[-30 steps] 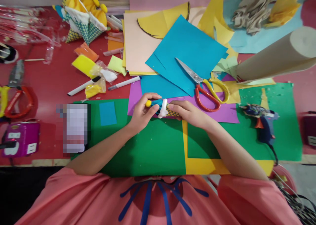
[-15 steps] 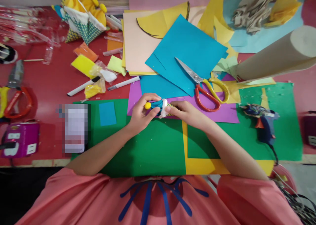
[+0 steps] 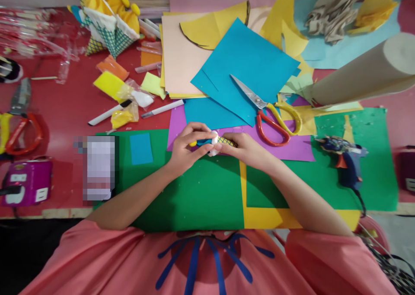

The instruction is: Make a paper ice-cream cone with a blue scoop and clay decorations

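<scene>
Between my hands lies a small craft ice cream cone point(image 3: 214, 144) on its side, above the green and purple sheets. It has a yellow ball tip, a blue swirled top, a white band and a yellow checked cone. My left hand point(image 3: 189, 146) wraps its fingers and thumb round the blue top, hiding much of it. My right hand point(image 3: 244, 147) grips the checked cone, its thumb against the white band. Open-bladed scissors point(image 3: 259, 103) with red and yellow handles rest just beyond my right hand, on blue sheets point(image 3: 246, 66).
A blue glue gun point(image 3: 350, 169) lies on green sheet at the right, below a large paper roll point(image 3: 363, 72). At left are a phone point(image 3: 100, 165), a purple box point(image 3: 27, 182), and more scissors point(image 3: 24, 131). Finished-looking cones point(image 3: 110, 20), markers point(image 3: 165, 108) and clay packets point(image 3: 110, 85) sit farther back.
My left fingers have closed further over the blue top, covering more of it and the yellow ball. The cone has turned slightly, showing more of its checked side.
</scene>
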`<action>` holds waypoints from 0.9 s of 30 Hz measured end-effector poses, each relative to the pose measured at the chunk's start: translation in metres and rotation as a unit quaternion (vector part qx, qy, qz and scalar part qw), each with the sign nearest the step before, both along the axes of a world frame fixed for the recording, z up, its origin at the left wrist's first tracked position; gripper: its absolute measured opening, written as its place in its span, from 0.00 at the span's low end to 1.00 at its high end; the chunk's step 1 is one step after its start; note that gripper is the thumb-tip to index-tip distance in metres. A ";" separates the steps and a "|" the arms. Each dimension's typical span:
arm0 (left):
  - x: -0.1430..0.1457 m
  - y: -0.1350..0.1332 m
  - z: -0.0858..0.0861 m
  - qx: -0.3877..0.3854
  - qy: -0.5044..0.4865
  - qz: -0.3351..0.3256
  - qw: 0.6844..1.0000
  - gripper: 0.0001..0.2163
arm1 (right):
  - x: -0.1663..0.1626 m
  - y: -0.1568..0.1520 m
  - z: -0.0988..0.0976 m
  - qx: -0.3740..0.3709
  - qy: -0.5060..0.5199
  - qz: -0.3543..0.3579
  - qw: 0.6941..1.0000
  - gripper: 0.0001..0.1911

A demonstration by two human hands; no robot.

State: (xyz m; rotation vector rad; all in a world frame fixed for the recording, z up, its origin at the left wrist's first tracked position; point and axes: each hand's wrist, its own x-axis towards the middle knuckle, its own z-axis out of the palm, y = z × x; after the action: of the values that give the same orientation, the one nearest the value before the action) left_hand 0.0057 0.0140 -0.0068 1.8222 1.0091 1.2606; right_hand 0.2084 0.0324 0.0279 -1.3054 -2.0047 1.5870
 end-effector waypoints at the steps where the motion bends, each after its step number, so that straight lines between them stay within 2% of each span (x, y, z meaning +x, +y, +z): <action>1: 0.000 0.000 0.000 0.001 -0.002 -0.002 1.000 0.11 | 0.000 0.000 0.000 0.000 0.002 0.000 1.000 0.27; 27: -0.001 0.000 -0.001 -0.025 -0.018 -0.005 1.000 0.12 | 0.001 0.000 0.002 -0.013 0.027 -0.003 1.000 0.25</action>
State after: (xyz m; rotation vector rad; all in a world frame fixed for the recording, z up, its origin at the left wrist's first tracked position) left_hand 0.0048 0.0141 -0.0083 1.7591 1.0024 1.2480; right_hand 0.2091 0.0329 0.0298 -1.2637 -1.9527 1.6336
